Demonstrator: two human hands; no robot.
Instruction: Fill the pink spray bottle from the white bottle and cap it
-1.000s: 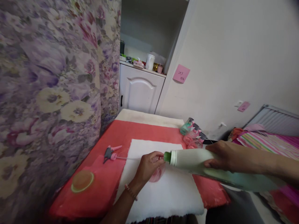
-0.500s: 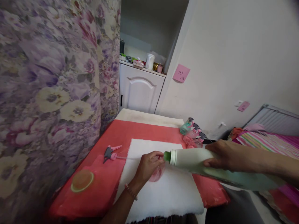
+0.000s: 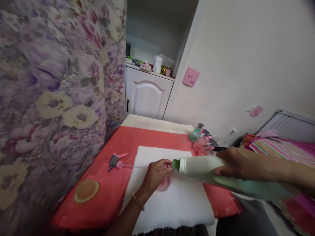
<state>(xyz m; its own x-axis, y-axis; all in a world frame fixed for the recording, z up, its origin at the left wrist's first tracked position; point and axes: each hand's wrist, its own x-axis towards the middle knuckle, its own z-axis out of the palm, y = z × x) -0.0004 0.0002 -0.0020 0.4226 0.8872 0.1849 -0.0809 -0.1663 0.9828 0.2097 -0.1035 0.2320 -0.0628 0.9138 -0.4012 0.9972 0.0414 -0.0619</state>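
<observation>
My left hand [image 3: 157,173] is wrapped round the neck of a clear pink spray bottle [image 3: 164,184], which stands on a white towel [image 3: 182,206]. In my right hand [image 3: 232,164] is a large pale green bottle [image 3: 201,165], tipped nearly level with its green mouth at the small bottle's neck. Fingers partly cover that opening, and whether liquid flows cannot be made out. A grey and pink trigger spray head [image 3: 115,162] lies left of the towel, its thin tube reaching onto it. Nearer me on that side is a round lid [image 3: 86,190] with a pale green rim.
Several spray bottles [image 3: 201,141], green and pink, stand at the table's back right. The red table cover [image 3: 152,139] lies beneath the towel. A floral curtain [image 3: 54,98] hangs at left, with a white cabinet [image 3: 149,95] behind and a bed [image 3: 290,147] at right.
</observation>
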